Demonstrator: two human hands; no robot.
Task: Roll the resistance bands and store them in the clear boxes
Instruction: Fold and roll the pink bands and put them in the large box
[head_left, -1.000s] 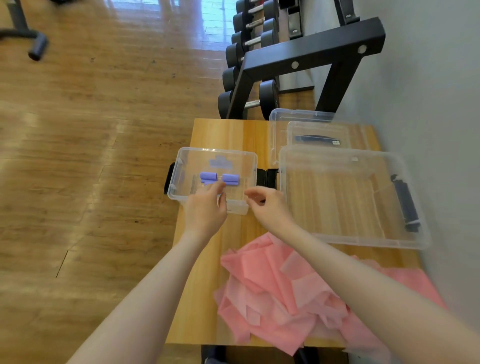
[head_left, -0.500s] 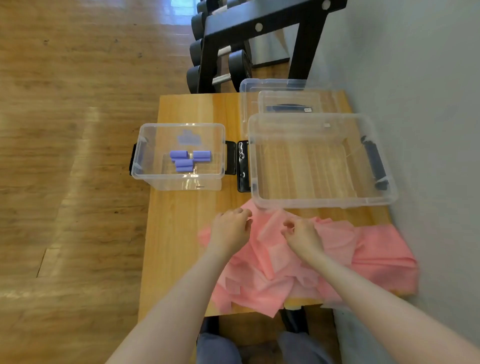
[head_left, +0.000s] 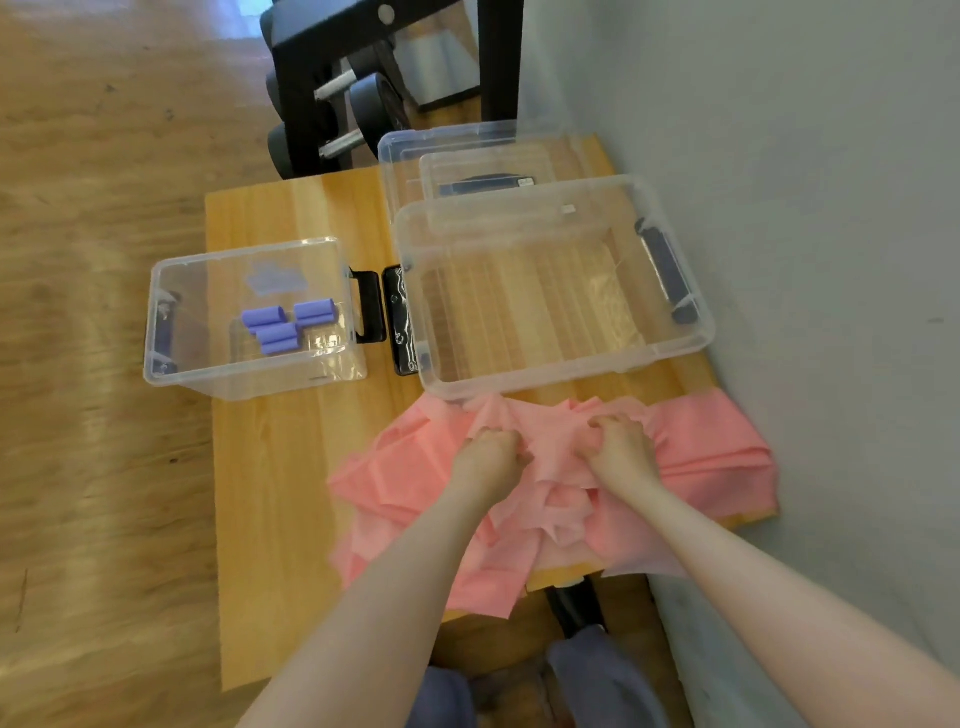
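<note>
A heap of pink resistance bands (head_left: 706, 457) lies crumpled on the near right of the wooden table (head_left: 275, 467). My left hand (head_left: 488, 457) and my right hand (head_left: 621, 449) both grip folds of the pink bands near the heap's far edge, fingers curled into the material. A small clear box (head_left: 208, 379) at the left holds three rolled purple bands (head_left: 288, 322). A large clear box (head_left: 561, 374) with black latches stands just beyond the heap, nothing inside it.
Clear lids (head_left: 467, 150) are stacked behind the large box. A black dumbbell rack (head_left: 332, 88) stands past the table's far end. A grey wall (head_left: 805, 208) runs along the right. The pink bands hang over the table's near edge.
Both hands drew back from the small box, leaving a third purple roll inside, and came down onto the pink heap, where they now grip it. The camera tilted downward.
</note>
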